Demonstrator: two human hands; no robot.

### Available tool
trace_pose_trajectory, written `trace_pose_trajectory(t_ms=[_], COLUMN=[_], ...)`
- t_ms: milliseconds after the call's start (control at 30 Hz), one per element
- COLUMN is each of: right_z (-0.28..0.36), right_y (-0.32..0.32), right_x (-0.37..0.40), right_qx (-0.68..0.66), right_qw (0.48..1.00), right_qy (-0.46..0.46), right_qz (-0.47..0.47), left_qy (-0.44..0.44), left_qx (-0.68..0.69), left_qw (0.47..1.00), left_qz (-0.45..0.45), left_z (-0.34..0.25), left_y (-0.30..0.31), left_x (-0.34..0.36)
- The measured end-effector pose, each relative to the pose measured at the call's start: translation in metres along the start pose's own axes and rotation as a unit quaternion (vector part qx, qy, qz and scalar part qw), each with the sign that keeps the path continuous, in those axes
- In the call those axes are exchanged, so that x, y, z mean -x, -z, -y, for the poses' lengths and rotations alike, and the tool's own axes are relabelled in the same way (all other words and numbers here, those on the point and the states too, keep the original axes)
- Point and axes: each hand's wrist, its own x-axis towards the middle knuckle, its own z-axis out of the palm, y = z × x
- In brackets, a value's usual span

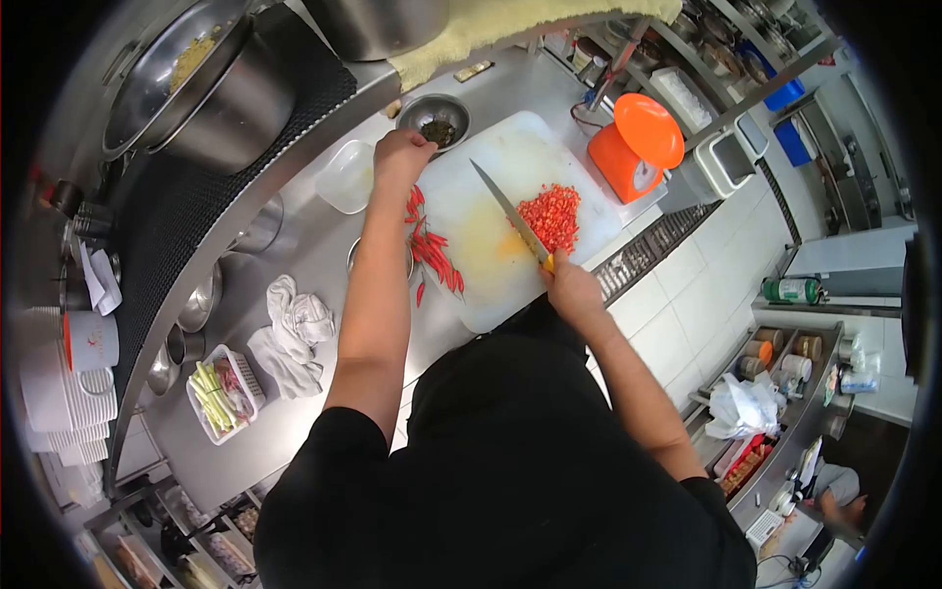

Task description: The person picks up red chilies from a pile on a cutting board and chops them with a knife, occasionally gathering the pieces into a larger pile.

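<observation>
The right hand (574,292) is gripping a knife (510,209), its blade lying over the cutting board (530,147) beside chopped chillies (554,218). The left hand (404,155), fingers bent, is hovering by a metal bowl (459,110); its grasp is unclear. Whole chillies (432,251) are lying along the board's left edge.

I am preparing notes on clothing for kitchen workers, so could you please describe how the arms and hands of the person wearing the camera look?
The left hand and right hand are bare, without gloves. The forearms are uncovered too, with no watch or bracelet visible. Short, plain black sleeves end near the elbows, matching the black top.
</observation>
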Motion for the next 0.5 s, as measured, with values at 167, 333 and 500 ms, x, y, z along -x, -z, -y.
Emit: trace_pose_trajectory(t_ms=[167,333,500], right_z=[0.002,0.003,0.003], right_y=[0.006,0.005,0.008], right_x=[0.0,0.0,0.0], right_qx=[0.008,-0.001,-0.006], right_qw=[1.0,1.0,1.0], right_qy=[0.001,0.004,0.0], right_qz=[0.016,0.006,0.012], left_qy=[-0.04,0.028,0.056], left_qx=[-0.068,-0.146,-0.192], left_qw=[0.995,0.989,0.973], left_qz=[-0.059,0.018,0.114], left_z=[0.018,0.04,0.039], left_y=[0.005,0.011,-0.002], left_x=[0.035,0.033,0.036])
